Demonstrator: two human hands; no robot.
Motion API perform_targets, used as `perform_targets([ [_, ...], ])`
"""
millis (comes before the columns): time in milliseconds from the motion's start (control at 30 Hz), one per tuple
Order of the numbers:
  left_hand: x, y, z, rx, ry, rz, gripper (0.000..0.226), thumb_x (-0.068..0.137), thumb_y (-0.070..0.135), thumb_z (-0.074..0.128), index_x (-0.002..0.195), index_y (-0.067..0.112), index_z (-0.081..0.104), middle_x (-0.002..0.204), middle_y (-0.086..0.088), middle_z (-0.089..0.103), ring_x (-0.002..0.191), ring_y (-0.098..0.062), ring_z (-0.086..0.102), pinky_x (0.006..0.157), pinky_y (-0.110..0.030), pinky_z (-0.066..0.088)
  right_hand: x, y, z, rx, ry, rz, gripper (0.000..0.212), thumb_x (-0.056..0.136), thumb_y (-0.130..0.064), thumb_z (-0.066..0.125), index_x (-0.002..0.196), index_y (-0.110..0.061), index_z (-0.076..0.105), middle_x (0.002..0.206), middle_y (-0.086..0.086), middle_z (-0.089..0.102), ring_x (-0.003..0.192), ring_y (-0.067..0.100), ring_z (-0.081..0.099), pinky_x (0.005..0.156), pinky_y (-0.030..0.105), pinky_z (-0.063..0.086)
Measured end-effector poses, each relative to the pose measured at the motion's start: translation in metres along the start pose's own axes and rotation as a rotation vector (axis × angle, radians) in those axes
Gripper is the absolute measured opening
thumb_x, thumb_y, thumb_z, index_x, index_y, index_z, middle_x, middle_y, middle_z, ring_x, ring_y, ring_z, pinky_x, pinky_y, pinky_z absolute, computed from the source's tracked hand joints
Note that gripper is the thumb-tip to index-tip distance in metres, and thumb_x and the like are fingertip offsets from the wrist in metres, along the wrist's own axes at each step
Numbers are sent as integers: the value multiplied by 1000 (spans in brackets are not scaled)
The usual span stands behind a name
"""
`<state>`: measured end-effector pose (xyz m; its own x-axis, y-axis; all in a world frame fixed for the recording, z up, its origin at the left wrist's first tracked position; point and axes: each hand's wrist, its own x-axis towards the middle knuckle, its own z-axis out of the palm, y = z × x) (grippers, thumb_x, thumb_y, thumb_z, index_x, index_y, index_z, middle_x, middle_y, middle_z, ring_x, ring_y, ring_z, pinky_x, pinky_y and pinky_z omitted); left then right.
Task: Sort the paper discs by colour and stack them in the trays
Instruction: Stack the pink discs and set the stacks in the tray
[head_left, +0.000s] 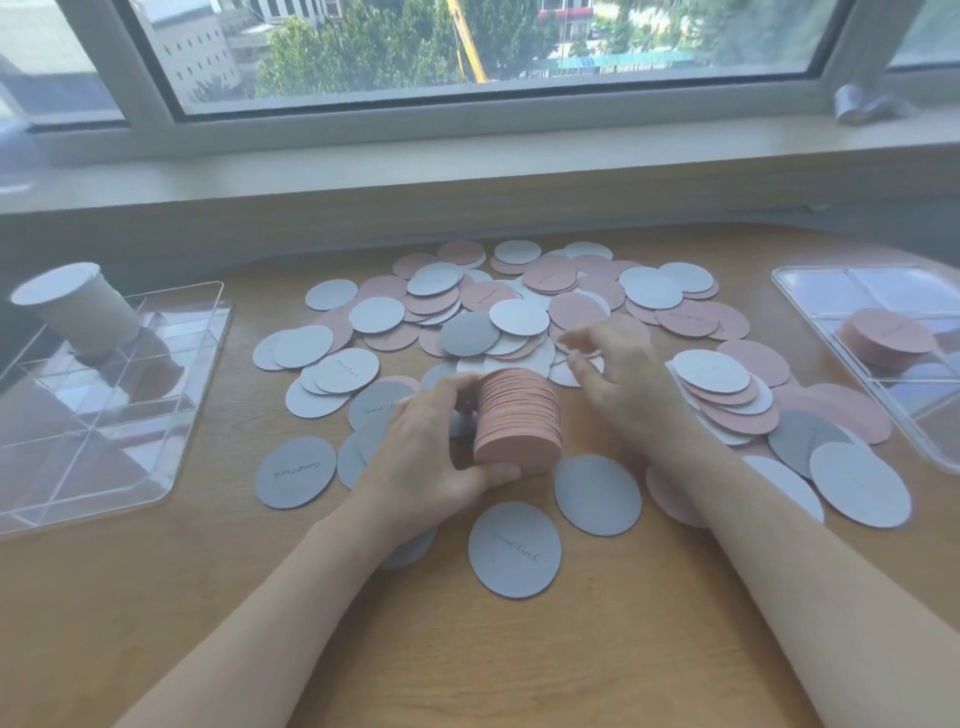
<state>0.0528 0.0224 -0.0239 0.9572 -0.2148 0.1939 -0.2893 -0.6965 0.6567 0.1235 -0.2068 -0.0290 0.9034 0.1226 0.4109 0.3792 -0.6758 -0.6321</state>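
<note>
nearest to us, just below our hands, a grey disc with handwriting (515, 551) lies flat on the wooden counter (467, 649), and a second grey disc (597, 494) lies just beyond it, under our right forearm's inner side. another written grey disc (295, 472) sits out to the left of our left wrist. our left hand (436, 452) is curled round a thick pink stack (519, 420) held on edge, thumb under its near side and fingers over the far side. our right hand (626, 387) hovers just right of and beyond the stack, fingers bent and spread; its fingertips are blurred, so we cannot tell whether they pinch anything. beyond both hands spreads the loose pile of discs (519, 317), pink, pale and grey ones overlapping one another, with more running to the right of our right forearm toward the right tray. far to the left of our left hand stands a clear divided tray (171, 452), and at its far corner a tall stack of pale discs (78, 306) leans inside one compartment. far to the right of our right hand is a second clear tray (789, 280), holding a short pink stack in the tray (888, 338). past the pile runs the window sill (467, 171), with the window (467, 47) above it.
</note>
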Motion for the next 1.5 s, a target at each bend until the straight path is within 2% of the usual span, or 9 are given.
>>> perform_targets([
  [133,0,0,-1,-9,5,6,82,71,44,88,138,29,44,114,24,52,108,30,29,100,-28,31,9,19,-1,-207,68,50,33,89,-20,59,121,-11,63,122,7,60,117,26,55,100,42,43],
  [300,1,-2,0,-15,6,7,79,70,46,87,135,37,43,114,23,53,115,14,33,92,-18,31,15,22,5,-345,-49,93,45,91,-30,62,132,-12,54,138,8,51,131,28,45,107,42,37],
  [433,2,-3,1,-18,-2,2,80,69,47,86,135,39,41,113,22,53,112,18,32,88,-10,30,31,19,-5,-482,-221,134,51,97,-40,54,142,-18,46,153,3,40,139,23,37,110,39,31],
  [567,4,-4,2,-12,-5,-20,84,68,50,86,139,35,43,117,14,55,109,-2,40,94,-25,34,41,14,-14,-682,-273,66,36,100,-44,48,127,-22,56,130,0,58,117,27,54,93,36,39],
  [733,5,-5,2,-2,-20,-21,87,68,53,84,141,34,40,120,14,54,114,-9,41,95,-28,36,33,22,-19,-756,9,-68,19,101,-21,48,89,-13,60,76,5,64,70,33,57,60,31,29],
  [900,5,-3,1,3,-13,-9,85,69,51,85,140,33,42,119,14,53,109,-7,40,93,-26,33,12,10,-25,-473,305,-195,16,96,-13,54,89,-9,67,66,5,62,62,28,56,59,34,41],
  [1100,6,-6,2,-12,4,18,88,71,50,85,145,35,39,119,12,54,108,-6,42,98,-29,34,-15,-27,-16,226,88,69,16,95,-16,64,101,-30,70,88,-10,73,83,12,66,78,27,51],
  [1367,11,-18,10,92,-17,91,106,71,72,61,159,31,18,142,12,46,132,-11,41,105,-20,17,-26,-30,0,174,-112,44,25,101,-33,53,121,-34,68,109,-20,71,104,-2,62,90,19,46],
  [1500,9,-17,12,184,-8,161,105,78,74,50,161,26,10,149,13,39,136,-11,33,107,-19,11,-31,-28,1,183,-269,-80,74,91,-76,26,144,-28,49,136,-22,52,127,-17,40,104,8,29],
])
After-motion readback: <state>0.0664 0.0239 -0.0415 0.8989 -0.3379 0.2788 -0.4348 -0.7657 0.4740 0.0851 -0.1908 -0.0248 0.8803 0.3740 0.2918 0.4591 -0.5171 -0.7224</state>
